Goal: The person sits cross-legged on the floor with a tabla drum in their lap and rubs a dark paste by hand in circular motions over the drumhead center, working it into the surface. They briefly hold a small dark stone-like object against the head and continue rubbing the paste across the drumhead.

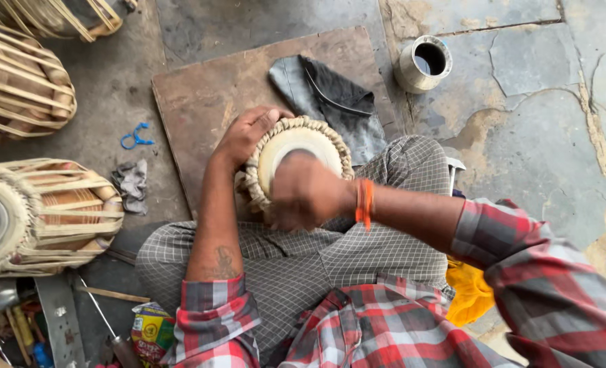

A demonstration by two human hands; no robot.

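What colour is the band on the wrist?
Orange. The band sits on the right wrist, seen best in the head view.

cream drumhead, red plaid sleeve, orange wrist thread.

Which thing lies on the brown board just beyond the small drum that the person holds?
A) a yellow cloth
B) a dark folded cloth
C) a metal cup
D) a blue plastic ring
B: the dark folded cloth rests on the brown board, directly beyond the small drum gripped by the left hand.
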